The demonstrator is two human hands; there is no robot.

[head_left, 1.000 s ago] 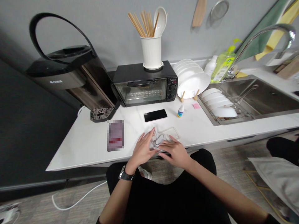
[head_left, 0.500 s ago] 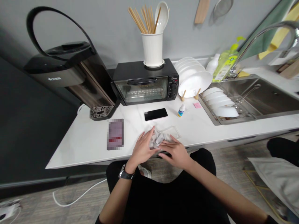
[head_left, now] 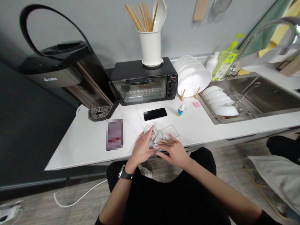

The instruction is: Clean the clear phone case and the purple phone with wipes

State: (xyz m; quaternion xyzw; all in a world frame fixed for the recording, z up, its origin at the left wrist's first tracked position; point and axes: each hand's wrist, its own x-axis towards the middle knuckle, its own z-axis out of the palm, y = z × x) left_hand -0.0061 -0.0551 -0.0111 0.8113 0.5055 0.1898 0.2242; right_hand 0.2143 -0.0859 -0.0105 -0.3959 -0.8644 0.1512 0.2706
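Both my hands rest at the near edge of a white counter [head_left: 82, 143]. My left hand [head_left: 142, 147], with a watch on the wrist, has its fingers curled round a crumpled grey-white cloth [head_left: 156, 139]. My right hand [head_left: 172, 150] presses its fingers on the same cloth from the right. Under and behind the cloth lies a clear phone case [head_left: 170, 131]. A black phone [head_left: 155, 114] lies flat a little further back.
A blurred dark card [head_left: 114, 134] lies left of my hands. Behind stand a black toaster oven [head_left: 142, 82] with a white utensil holder [head_left: 150, 47], a water dispenser [head_left: 70, 72], a small dropper bottle [head_left: 180, 109], a plate rack [head_left: 193, 79] and a sink [head_left: 253, 97].
My hands have shifted slightly on the cloth; the view has drifted a little. Nothing else has moved.
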